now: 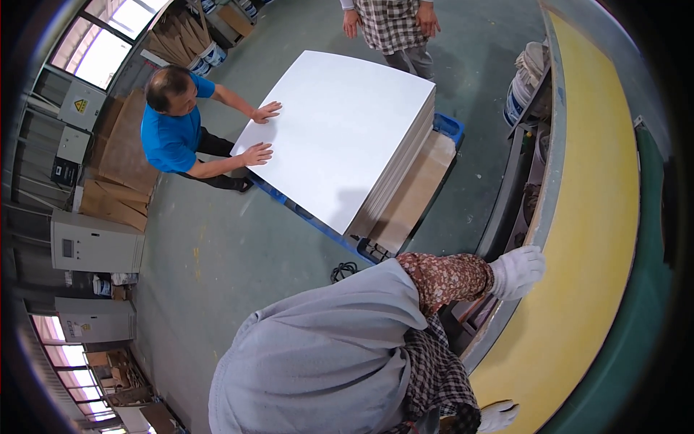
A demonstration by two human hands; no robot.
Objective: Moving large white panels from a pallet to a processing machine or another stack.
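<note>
My left hand (517,272), in a white knit glove below a floral sleeve (447,281), lies over the grey rim of a long yellow-topped table (594,217). Its fingers look bent over that rim; the thumb is not clear. Lower down, my right hand (499,417), also gloved, reaches onto the yellow top, fingers stretched out with nothing in them. My grey-clad shoulder (318,354) and checked apron (442,369) fill the bottom. Away from my hands, a tall stack of large white sheets (347,123) stands on a blue pallet (450,127).
A person in a blue shirt (165,141) has both hands on the stack's left side. Another person in a checked apron (394,25) stands behind it. Buckets (517,98) sit by the table's far end. Grey cabinets (95,242) line the left wall. A black cable (344,271) lies near the pallet.
</note>
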